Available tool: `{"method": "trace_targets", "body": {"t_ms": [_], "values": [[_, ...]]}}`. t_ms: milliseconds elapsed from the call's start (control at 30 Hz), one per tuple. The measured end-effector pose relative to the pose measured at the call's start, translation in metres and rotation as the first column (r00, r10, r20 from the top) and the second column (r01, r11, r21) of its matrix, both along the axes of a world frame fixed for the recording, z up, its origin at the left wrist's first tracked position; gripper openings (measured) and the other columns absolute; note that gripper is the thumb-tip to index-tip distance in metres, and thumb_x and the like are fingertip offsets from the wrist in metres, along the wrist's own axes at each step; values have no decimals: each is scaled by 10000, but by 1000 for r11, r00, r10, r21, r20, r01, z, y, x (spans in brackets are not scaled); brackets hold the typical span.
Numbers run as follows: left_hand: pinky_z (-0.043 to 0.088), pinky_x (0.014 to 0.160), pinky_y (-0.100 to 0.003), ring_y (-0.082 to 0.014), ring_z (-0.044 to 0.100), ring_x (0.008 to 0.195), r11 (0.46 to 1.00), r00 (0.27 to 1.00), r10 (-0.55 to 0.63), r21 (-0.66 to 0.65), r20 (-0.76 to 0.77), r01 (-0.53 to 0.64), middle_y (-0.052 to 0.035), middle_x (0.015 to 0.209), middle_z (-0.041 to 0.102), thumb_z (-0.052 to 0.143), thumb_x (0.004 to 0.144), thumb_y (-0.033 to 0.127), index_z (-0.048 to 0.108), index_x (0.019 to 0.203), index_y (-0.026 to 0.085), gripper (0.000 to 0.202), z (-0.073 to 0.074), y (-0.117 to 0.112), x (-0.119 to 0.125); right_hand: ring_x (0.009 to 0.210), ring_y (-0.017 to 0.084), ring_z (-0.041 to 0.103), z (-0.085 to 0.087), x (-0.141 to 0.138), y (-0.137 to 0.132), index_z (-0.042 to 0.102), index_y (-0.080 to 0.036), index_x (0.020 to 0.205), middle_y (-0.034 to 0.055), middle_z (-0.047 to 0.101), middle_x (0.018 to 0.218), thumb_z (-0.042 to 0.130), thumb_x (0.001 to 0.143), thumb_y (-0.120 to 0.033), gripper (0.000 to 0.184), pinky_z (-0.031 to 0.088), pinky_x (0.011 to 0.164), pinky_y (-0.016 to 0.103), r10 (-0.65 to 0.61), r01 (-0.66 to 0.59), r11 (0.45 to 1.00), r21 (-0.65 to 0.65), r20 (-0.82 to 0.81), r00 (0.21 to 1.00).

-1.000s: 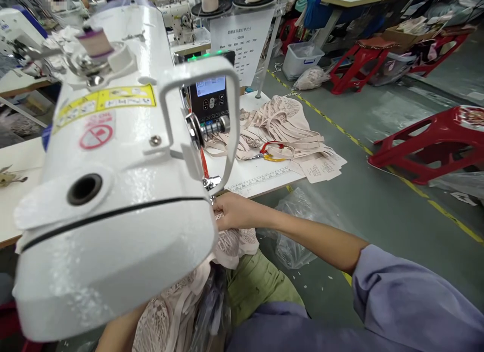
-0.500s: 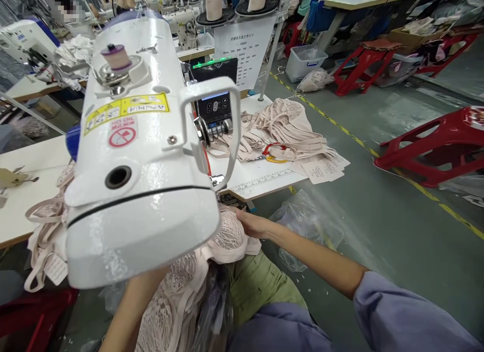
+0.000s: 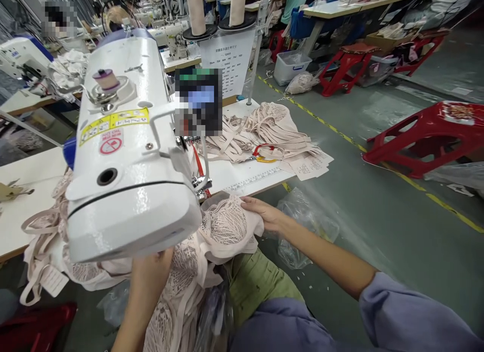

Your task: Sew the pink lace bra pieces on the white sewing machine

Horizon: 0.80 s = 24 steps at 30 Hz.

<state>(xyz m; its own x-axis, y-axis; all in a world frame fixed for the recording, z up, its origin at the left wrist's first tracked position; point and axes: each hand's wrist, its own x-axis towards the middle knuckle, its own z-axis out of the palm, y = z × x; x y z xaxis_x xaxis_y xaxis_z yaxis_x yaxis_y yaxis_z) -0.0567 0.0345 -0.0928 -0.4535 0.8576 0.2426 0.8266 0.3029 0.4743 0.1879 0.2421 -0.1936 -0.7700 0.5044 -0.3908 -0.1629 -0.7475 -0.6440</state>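
My right hand (image 3: 263, 216) is closed on the side of a pale pink lace bra (image 3: 226, 223), thumb and fingers at the cup edge. That bra lies above my lap, just in front of the white sewing machine (image 3: 128, 206). Beneath the machine's head is my left hand (image 3: 157, 261), beside more lace; the machine hides its fingers, so its grip does not show. Several more lace bras (image 3: 166, 311) hang in a heap across my lap. At the left table edge, another bra (image 3: 88, 274) with a white tag droops downward.
A pile of pink bras (image 3: 276, 125) lies on the right of the sewing table, with red-and-yellow-handled snips (image 3: 264, 151) and printed ruler markings. Red stools (image 3: 423, 135) stand on the floor to the right. A clear plastic bag (image 3: 302, 231) lies beside the table.
My right hand has lifted the bra cup up and clear of the machine, showing more of it. My left hand shows more below the machine head, and the bra at left now spreads out there.
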Motion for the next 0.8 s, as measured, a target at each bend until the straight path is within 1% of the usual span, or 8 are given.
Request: {"method": "trace_targets", "body": {"t_ms": [133, 200, 333, 400, 467, 567, 700, 800], "values": [[508, 862, -374, -282, 614, 1053, 991, 981, 103, 106, -167, -86, -124, 1018, 649, 535, 919, 310, 600, 1047, 201, 179, 14, -25, 34, 597, 113, 596, 36, 9, 2, 656, -169, 852, -8, 680, 731, 836, 664, -321, 301, 461, 593, 231, -144, 132, 963, 235, 33, 989], [511, 856, -315, -235, 611, 1059, 976, 976, 7, 216, -216, 41, -123, 1086, 626, 562, 905, 234, 560, 1111, 202, 209, 21, -34, 61, 585, 100, 565, 58, 10, -11, 664, -166, 807, -16, 663, 709, 788, 744, -366, 244, 418, 561, 215, -70, 60, 890, 452, 5, 998], [507, 971, -385, -279, 572, 1200, 886, 910, -350, 237, -222, 399, -181, 1234, 602, 669, 815, 255, 442, 1331, 160, 572, 29, -34, 99, 725, 117, 620, 96, 1, -56, 718, -143, 889, 28, 709, 813, 671, 881, -322, 185, 439, 661, 205, 498, -320, 430, 844, 74, 864], [557, 831, -370, -275, 659, 1025, 897, 901, -427, 94, -70, 433, -149, 1101, 684, 695, 792, 337, 501, 1311, 154, 583, 27, -28, 101, 741, 112, 621, 108, -6, -73, 724, -137, 911, 37, 714, 828, 592, 938, -323, 229, 431, 681, 199, 603, -373, 265, 889, 149, 784], [503, 574, -262, -178, 647, 661, 918, 911, -368, -83, 185, 387, -37, 763, 693, 645, 833, 378, 657, 994, 187, 250, 24, -24, 93, 729, 108, 609, 112, -12, -80, 720, -138, 916, 36, 709, 823, 526, 972, -331, 279, 416, 672, 199, 549, -386, 238, 891, 205, 811], [370, 463, -210, -112, 507, 491, 961, 894, -84, -201, 439, 189, 28, 534, 552, 550, 903, 444, 584, 634, 196, 367, 20, -19, 75, 674, 104, 568, 104, -23, -75, 705, -150, 870, 13, 678, 763, 539, 954, -356, 278, 375, 632, 213, 343, -374, 258, 891, 278, 897], [450, 588, -243, -175, 618, 666, 987, 906, 162, -72, 390, -145, -6, 698, 701, 616, 848, 486, 703, 753, 205, 309, 12, -9, 58, 558, 80, 411, 84, -43, -61, 528, -154, 608, -44, 484, 574, 595, 889, -411, 387, 275, 563, 234, 104, -356, 255, 899, 340, 935], [485, 606, -285, -224, 646, 701, 982, 933, 187, -35, 309, -185, -24, 678, 712, 619, 833, 441, 701, 675, 206, 295, 3, 0, 47, 565, 82, 360, 72, -55, -52, 434, -163, 578, -53, 396, 561, 615, 857, -465, 449, 260, 550, 231, 154, -393, 363, 845, 362, 919]]}}
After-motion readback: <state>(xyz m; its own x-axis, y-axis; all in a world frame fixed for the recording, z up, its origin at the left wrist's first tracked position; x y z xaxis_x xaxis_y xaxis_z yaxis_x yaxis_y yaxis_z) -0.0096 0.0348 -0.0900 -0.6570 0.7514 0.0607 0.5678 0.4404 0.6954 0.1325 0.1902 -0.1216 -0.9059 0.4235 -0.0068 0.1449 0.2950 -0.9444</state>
